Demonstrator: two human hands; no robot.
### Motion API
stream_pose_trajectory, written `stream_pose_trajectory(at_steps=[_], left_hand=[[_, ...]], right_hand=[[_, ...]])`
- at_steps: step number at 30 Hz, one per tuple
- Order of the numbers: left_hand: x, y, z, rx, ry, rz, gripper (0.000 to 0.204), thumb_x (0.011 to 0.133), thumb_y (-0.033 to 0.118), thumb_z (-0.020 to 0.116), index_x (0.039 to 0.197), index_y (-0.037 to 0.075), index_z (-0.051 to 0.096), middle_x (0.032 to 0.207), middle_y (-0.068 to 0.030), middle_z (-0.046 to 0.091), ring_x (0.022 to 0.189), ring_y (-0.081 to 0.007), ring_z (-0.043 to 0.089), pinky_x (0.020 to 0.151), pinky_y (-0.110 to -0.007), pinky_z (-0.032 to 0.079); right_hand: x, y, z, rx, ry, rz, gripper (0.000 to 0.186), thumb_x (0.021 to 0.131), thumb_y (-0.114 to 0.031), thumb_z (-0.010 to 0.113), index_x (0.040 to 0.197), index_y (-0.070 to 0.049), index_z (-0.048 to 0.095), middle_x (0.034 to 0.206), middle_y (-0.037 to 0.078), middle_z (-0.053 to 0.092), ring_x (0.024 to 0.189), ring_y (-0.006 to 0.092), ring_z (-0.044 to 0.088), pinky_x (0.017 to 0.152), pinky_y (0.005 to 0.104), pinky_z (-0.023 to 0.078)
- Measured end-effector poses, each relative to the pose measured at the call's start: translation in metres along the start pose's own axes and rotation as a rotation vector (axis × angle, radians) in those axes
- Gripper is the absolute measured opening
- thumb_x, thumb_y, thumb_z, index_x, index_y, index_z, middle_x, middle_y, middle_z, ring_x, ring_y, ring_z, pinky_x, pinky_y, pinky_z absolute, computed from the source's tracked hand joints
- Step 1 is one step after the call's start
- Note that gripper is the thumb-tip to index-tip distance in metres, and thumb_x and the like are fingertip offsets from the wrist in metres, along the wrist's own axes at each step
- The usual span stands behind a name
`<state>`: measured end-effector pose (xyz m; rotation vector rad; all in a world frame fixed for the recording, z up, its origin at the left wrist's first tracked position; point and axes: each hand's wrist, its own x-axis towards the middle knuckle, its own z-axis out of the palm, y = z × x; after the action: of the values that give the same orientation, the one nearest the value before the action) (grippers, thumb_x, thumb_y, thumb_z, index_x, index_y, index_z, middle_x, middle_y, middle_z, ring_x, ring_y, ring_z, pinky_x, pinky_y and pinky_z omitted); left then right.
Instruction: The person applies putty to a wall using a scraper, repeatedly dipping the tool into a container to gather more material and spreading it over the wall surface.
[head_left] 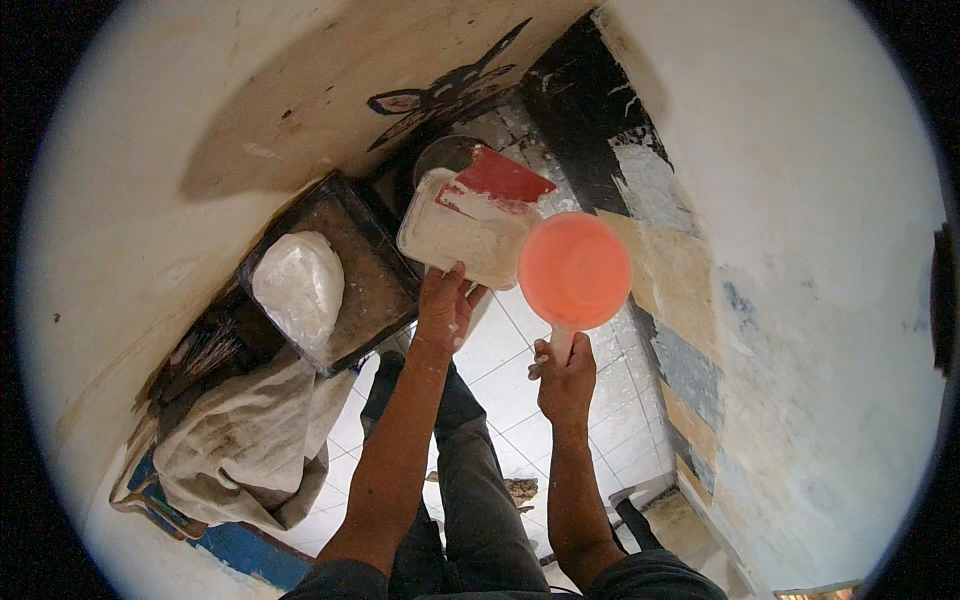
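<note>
My right hand (567,383) is closed around the handle of an orange plastic dipper (576,270), whose round face points up toward me. Just left of it is a shallow off-white plastic tub (425,240), with a pale, plaster-like layer inside. My left hand (447,308) grips the near rim of this tub; some of its fingers are hidden by the edge. A red scraper (505,180), smeared with white, lies across the tub's far side. The dipper and the tub overlap in view, and I cannot tell whether they touch.
A clear bag of white powder (298,292) rests on a dark wooden stand (372,270) at left. Below it, a grey-beige cloth (245,440) is draped. A dark round vessel (440,155) stands behind the tub. Walls close in left and right (800,250), over white floor tiles (515,400).
</note>
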<state>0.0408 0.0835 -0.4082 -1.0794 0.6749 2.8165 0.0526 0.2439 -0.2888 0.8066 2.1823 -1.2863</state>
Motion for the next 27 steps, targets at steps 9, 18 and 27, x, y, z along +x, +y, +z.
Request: stream_pose_trajectory(at_steps=[9, 18, 27], left_hand=[[0.000, 0.011, -0.017, -0.051, 0.048, 0.026, 0.048, 0.098, 0.022, 0.062, 0.141, 0.014, 0.043, 0.142, -0.0103, 0.050, 0.131, -0.0295, 0.049, 0.108, -0.053, 0.044], [-0.003, 0.017, -0.021, -0.132, 0.002, 0.040, 0.041, 0.098, 0.016, 0.061, 0.137, 0.014, 0.048, 0.140, -0.0100, 0.052, 0.131, -0.0295, 0.050, 0.107, -0.052, 0.046], [-0.005, 0.018, -0.024, -0.137, -0.001, 0.039, 0.041, 0.097, 0.012, 0.062, 0.136, 0.014, 0.049, 0.139, -0.0097, 0.053, 0.129, -0.0291, 0.052, 0.104, -0.051, 0.050]], right_hand=[[-0.006, 0.002, 0.001, 0.341, -0.037, 0.018, 0.013, 0.094, -0.006, 0.061, 0.103, 0.001, 0.052, 0.069, 0.003, 0.054, 0.054, 0.0114, 0.053, 0.051, 0.0265, 0.047], [-0.007, 0.008, 0.002, 0.303, -0.026, -0.014, 0.018, 0.092, -0.003, 0.060, 0.108, -0.001, 0.051, 0.079, 0.007, 0.060, 0.059, 0.0128, 0.060, 0.049, 0.0263, 0.050], [-0.010, 0.006, 0.008, 0.205, -0.024, -0.040, 0.014, 0.092, -0.002, 0.063, 0.100, 0.000, 0.052, 0.076, 0.006, 0.058, 0.058, 0.0106, 0.057, 0.049, 0.0244, 0.048]])
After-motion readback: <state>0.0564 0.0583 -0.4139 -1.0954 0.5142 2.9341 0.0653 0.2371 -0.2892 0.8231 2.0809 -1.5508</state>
